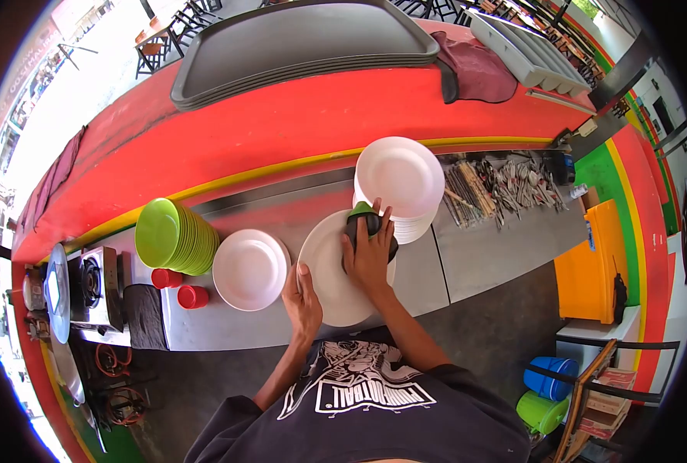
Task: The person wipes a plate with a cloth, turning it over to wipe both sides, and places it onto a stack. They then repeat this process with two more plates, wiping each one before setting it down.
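A large white plate point(329, 270) is tilted up near the table's front edge, close to my body. My left hand point(303, 303) grips its left rim, thumb up along the edge. My right hand point(369, 255) presses a dark cloth with a green part point(355, 225) against the plate's right side, fingers over the cloth. Just behind stands a tall stack of white plates point(400, 179). Left of my left hand sits another white plate point(251, 268), with at least one more under its rim.
Further left are a stack of green bowls point(162, 235), two red cups point(193, 297) and a gas stove point(96, 282). Loose cutlery point(521, 185) lies at the right. A red ledge point(282, 123) along the back carries grey trays point(305, 42) and a maroon cloth point(478, 69).
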`<action>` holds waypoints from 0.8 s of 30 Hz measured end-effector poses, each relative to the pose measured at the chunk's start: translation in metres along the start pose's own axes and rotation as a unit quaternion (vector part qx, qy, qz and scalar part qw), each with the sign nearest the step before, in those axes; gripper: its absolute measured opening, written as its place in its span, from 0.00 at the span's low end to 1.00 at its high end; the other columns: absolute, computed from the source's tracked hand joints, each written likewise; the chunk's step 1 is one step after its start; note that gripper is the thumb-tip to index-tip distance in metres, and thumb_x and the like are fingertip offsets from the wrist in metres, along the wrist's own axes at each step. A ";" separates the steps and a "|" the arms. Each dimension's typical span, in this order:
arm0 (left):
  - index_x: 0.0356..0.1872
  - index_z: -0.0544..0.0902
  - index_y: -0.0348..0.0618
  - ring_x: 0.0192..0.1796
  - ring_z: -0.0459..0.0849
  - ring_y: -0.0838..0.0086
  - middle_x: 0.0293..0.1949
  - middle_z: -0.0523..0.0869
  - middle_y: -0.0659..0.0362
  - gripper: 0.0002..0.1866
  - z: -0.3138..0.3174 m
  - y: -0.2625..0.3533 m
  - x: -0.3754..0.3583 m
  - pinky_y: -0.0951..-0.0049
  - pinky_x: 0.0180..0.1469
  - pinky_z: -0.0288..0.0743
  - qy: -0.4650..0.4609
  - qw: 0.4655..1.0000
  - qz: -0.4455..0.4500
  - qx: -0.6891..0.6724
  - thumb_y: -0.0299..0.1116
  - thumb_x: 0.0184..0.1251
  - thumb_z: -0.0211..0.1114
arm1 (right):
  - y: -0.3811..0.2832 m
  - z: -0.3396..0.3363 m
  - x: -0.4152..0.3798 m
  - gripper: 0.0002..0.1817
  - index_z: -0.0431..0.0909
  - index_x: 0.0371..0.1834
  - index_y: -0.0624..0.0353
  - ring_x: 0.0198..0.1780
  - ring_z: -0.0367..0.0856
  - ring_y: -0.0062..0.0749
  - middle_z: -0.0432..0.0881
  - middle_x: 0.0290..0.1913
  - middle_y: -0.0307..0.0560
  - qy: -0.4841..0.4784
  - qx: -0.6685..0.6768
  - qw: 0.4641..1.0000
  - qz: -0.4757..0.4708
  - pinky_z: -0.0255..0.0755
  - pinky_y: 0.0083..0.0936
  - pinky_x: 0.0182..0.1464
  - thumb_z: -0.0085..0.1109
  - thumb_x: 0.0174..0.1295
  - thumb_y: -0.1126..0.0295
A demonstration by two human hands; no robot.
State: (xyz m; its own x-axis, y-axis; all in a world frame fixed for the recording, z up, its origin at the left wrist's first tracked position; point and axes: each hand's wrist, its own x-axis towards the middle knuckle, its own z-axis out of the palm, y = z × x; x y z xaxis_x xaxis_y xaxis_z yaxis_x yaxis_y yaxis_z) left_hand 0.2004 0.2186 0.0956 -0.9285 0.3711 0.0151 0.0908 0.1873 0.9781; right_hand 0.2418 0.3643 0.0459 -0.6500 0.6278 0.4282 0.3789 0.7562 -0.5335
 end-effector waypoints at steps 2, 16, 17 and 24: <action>0.49 0.82 0.32 0.36 0.74 0.80 0.32 0.82 0.61 0.23 0.013 0.014 -0.003 0.76 0.39 0.70 0.026 0.999 0.023 -0.017 0.45 0.83 0.49 | 0.017 -0.016 -0.001 0.32 0.65 0.69 0.70 0.78 0.40 0.79 0.48 0.79 0.73 -0.020 0.003 1.000 -0.001 0.42 0.68 0.73 0.53 0.70 0.56; 0.41 0.81 0.35 0.35 0.67 0.85 0.31 0.75 0.68 0.22 0.085 0.015 -0.037 0.80 0.35 0.63 0.058 0.993 0.025 -0.103 0.46 0.83 0.50 | 0.025 -0.058 -0.038 0.30 0.66 0.69 0.66 0.78 0.42 0.79 0.52 0.76 0.77 -0.111 0.263 0.948 -0.139 0.43 0.66 0.74 0.51 0.70 0.56; 0.41 0.82 0.35 0.35 0.67 0.85 0.31 0.75 0.69 0.22 0.087 0.016 -0.042 0.81 0.35 0.62 0.055 0.994 0.013 -0.098 0.45 0.83 0.50 | 0.029 -0.057 -0.026 0.30 0.66 0.70 0.66 0.78 0.42 0.79 0.51 0.77 0.75 -0.088 0.244 0.955 -0.144 0.43 0.66 0.74 0.51 0.70 0.56; 0.42 0.81 0.32 0.34 0.69 0.84 0.28 0.77 0.66 0.22 0.075 0.034 -0.062 0.80 0.35 0.64 0.169 0.985 0.048 -0.001 0.45 0.83 0.51 | 0.060 -0.052 0.020 0.28 0.69 0.67 0.63 0.78 0.43 0.79 0.48 0.80 0.70 -0.017 0.139 0.984 -0.113 0.45 0.66 0.73 0.53 0.69 0.57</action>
State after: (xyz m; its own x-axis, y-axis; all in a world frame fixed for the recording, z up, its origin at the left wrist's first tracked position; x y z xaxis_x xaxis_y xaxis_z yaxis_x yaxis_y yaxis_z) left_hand 0.2875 0.2699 0.1120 -0.9825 0.0639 0.1747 0.1831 0.1651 0.9691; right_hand 0.2861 0.4321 0.0606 -0.7200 0.4389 0.5375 0.0302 0.7936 -0.6076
